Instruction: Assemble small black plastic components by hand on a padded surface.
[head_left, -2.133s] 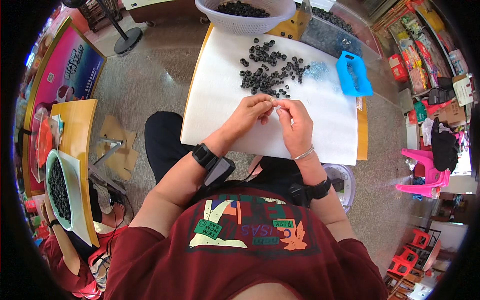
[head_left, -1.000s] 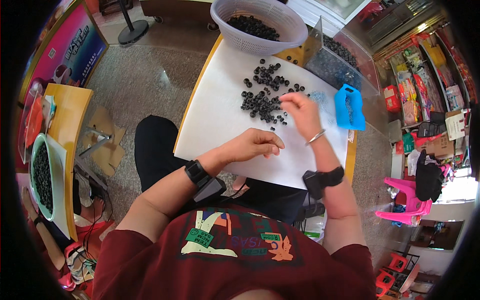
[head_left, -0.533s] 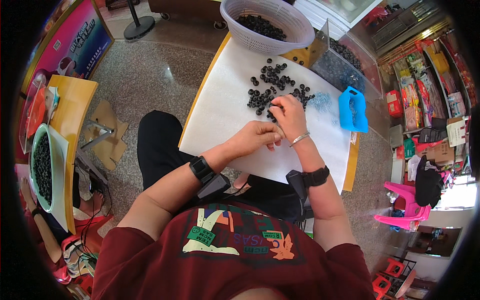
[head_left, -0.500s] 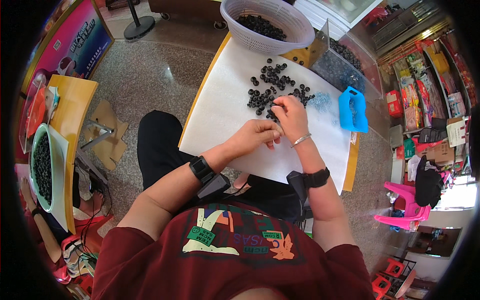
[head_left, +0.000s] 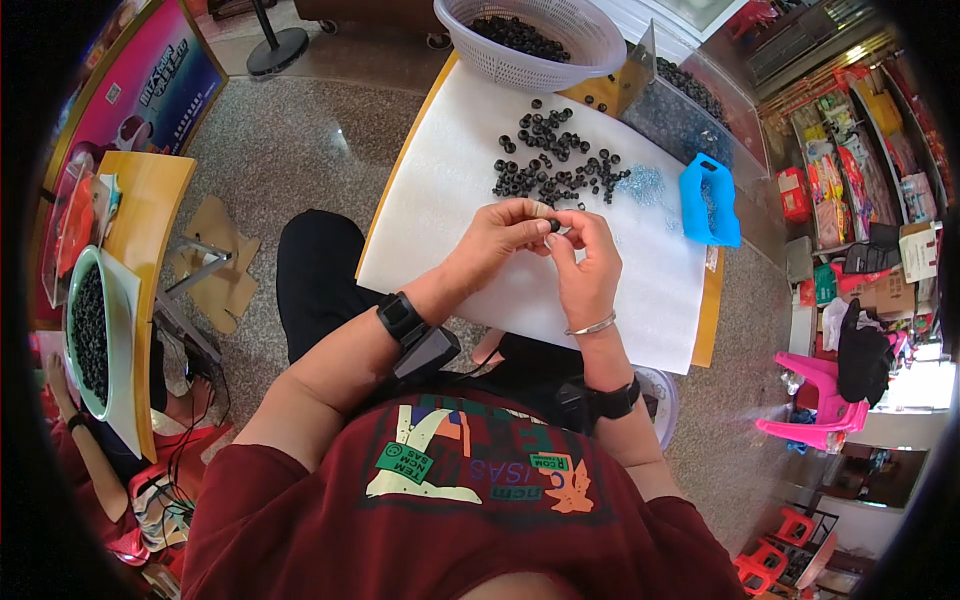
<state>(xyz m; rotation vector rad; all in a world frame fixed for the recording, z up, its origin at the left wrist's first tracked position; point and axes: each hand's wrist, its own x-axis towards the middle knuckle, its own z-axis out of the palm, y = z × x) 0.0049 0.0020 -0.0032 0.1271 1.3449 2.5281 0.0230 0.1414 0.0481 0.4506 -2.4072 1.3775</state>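
Note:
Over the near part of the white sheet [head_left: 440, 240], my two hands meet fingertip to fingertip. A small black round part [head_left: 554, 226] shows between them. My left hand [head_left: 500, 240] pinches it with thumb and fingers. From the other side, my right hand [head_left: 590, 262] closes its thumb and fingertips on the same part; whether anything smaller is in these fingers is hidden. Just beyond the hands lies a loose pile of black round parts [head_left: 540, 182]. Right of that pile are small clear bluish pieces [head_left: 645, 185] in a scatter.
A pale perforated basket [head_left: 600, 62] of black parts stands at the far edge, beside a clear bin [head_left: 660, 105]. A blue scoop-like tray [head_left: 708, 225] is at the right. Leftward, a green basin [head_left: 122, 330] rests on another table, near another person's arm [head_left: 95, 465].
My right hand has come back from the black pile to my left hand. The black part now shows between their fingertips. My left hand has risen slightly.

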